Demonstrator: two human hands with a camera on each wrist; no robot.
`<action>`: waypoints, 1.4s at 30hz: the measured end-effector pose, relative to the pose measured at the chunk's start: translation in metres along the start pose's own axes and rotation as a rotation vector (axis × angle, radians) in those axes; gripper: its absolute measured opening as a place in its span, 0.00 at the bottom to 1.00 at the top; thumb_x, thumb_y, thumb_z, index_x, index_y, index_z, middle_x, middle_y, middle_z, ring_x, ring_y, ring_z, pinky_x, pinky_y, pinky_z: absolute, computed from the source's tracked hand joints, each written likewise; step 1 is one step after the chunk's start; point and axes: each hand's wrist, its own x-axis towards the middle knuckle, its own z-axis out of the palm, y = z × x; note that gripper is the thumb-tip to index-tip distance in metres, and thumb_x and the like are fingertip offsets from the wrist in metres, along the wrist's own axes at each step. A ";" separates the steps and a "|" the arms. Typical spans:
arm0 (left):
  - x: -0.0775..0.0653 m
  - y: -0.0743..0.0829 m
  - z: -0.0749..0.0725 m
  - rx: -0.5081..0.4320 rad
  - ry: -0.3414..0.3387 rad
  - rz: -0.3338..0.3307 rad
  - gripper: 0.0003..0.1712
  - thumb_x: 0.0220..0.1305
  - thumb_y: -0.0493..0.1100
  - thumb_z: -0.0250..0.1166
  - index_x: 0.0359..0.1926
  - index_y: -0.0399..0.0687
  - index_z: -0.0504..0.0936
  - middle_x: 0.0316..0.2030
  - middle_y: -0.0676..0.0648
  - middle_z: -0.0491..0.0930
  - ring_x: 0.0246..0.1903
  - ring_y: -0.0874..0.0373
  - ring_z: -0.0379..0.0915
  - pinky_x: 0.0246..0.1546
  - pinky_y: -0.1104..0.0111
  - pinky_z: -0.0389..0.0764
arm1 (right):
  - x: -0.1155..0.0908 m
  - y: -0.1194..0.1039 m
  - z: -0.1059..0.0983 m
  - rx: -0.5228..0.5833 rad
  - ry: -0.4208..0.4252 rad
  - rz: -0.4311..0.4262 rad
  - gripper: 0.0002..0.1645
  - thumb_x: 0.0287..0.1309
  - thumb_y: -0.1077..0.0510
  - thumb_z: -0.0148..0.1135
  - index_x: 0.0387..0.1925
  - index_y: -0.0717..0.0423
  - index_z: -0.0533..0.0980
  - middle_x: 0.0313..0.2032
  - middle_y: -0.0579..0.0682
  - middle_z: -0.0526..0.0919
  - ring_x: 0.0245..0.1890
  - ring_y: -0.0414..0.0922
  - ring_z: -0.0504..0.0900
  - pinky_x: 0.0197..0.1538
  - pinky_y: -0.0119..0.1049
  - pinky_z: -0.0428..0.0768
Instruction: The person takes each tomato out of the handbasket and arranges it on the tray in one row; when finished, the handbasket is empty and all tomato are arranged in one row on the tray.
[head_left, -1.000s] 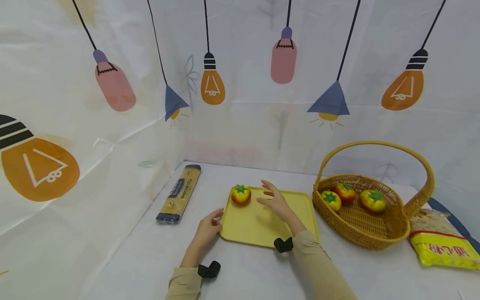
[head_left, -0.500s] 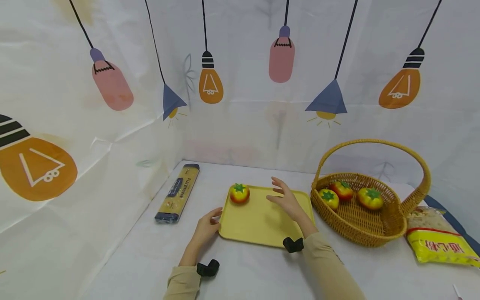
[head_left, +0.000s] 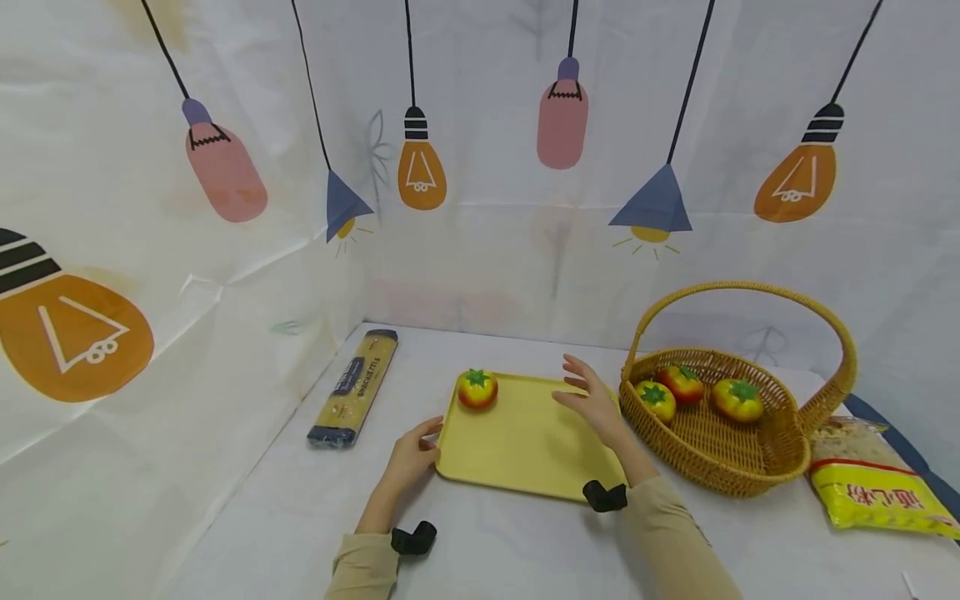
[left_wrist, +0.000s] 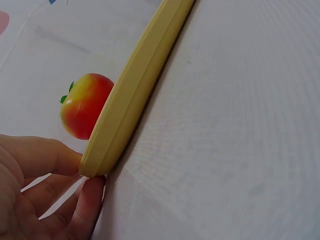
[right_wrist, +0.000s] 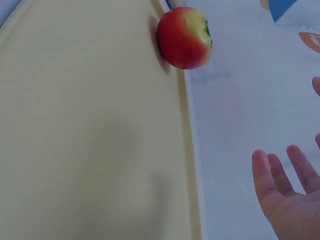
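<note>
A yellow rectangular tray lies on the white tabletop. Near its far left corner sits a red-and-yellow tomato with a green star-shaped top. At the tray's left side is my left hand; in the left wrist view its thumb and a finger pinch the corner of the tray. My right hand hovers over the right part of the tray with fingers spread, holding nothing. The right wrist view shows several fingers of this right hand apart from the tomato.
Right of the tray stands a wicker basket with a tall arched handle and 3 similar tomatoes inside. Beyond it lies a yellow food bag. A long packet of noodles lies at the left, near the lamp-printed cloth wall.
My right hand has moved to the right over the tray, away from the tomato and toward the basket. The left hand keeps its place at the tray's left edge.
</note>
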 end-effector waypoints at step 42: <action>-0.002 0.000 0.000 0.004 0.016 0.018 0.32 0.50 0.28 0.58 0.60 0.41 0.71 0.50 0.39 0.77 0.31 0.59 0.70 0.29 0.68 0.71 | -0.045 -0.007 -0.090 -0.136 0.215 0.006 0.41 0.61 0.57 0.55 0.70 0.61 0.47 0.63 0.65 0.57 0.62 0.59 0.58 0.45 0.18 0.66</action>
